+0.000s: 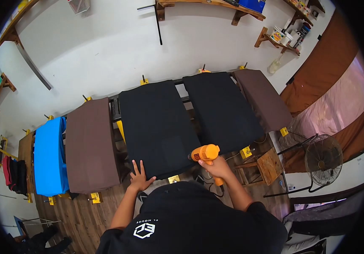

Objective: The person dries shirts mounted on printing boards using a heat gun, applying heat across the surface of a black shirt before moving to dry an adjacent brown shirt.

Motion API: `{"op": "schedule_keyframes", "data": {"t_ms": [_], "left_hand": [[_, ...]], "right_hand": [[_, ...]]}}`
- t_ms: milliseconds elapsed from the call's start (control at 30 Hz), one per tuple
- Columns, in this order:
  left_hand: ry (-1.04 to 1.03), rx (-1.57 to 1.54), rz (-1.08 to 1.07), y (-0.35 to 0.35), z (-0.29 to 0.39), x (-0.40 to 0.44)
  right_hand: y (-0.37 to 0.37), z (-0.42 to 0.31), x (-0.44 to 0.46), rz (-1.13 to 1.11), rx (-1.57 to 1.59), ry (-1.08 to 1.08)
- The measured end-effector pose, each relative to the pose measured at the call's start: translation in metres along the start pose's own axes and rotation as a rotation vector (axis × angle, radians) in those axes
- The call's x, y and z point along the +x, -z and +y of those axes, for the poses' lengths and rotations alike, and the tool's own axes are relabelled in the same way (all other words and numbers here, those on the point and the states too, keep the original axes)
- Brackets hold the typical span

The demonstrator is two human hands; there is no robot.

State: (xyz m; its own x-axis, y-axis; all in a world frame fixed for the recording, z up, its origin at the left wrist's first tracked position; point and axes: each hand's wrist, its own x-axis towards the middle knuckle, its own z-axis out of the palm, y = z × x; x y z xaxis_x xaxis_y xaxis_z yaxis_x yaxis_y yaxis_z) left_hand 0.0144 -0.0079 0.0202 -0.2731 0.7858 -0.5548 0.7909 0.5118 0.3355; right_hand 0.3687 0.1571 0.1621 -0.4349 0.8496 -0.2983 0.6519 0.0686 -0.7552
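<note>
My right hand (216, 166) is wrapped round the handle of an orange heat gun (205, 153), its nozzle pointing left just over the near right part of a black cloth-covered board (158, 118). On the near left edge of that same board rests my left hand (139, 177), fingers spread and holding nothing. The black cloth looks mostly smooth, with a slightly lighter patch near its middle. A second black cloth (224, 110) lies on the board to the right. To the left is a brown cloth (89, 144) on another board.
Further left lies a blue cloth (49, 156), and at the far right another brown cloth (261, 97). Yellow clamps (95, 197) line the boards' edges. A wooden stool (270, 166) and a black fan (323, 160) stand at the right. Wall shelves hold containers.
</note>
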Motion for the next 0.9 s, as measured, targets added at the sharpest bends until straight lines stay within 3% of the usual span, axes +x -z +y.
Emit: {"op": "schedule_keyframes", "data": {"t_ms": [100,267,333,433,467,567,900], "left_hand": [[-0.019,-0.006,-0.017,-0.001,-0.004,0.002],[-0.02,0.023,0.036,-0.01,-0.006,0.004],[-0.019,0.014,0.038,-0.008,-0.004,0.002],[-0.009,0.002,0.013,-0.007,-0.003,0.002],[-0.006,-0.001,0.014,-0.008,-0.003,0.002],[-0.002,0.002,0.034,-0.009,-0.004,0.005],[0.018,-0.005,0.048,-0.009,-0.001,0.001]], "right_hand": [[0.002,-0.006,-0.008,-0.06,0.177,-0.14],[-0.006,0.01,-0.003,-0.079,0.154,-0.139],[-0.01,0.01,-0.005,0.033,-0.019,0.074],[-0.009,-0.012,-0.007,-0.149,0.134,-0.05],[-0.022,-0.004,-0.001,-0.188,0.19,-0.018],[-0.038,-0.029,0.0,-0.143,-0.041,0.232],[-0.034,-0.034,0.011,-0.326,-0.119,0.207]]}}
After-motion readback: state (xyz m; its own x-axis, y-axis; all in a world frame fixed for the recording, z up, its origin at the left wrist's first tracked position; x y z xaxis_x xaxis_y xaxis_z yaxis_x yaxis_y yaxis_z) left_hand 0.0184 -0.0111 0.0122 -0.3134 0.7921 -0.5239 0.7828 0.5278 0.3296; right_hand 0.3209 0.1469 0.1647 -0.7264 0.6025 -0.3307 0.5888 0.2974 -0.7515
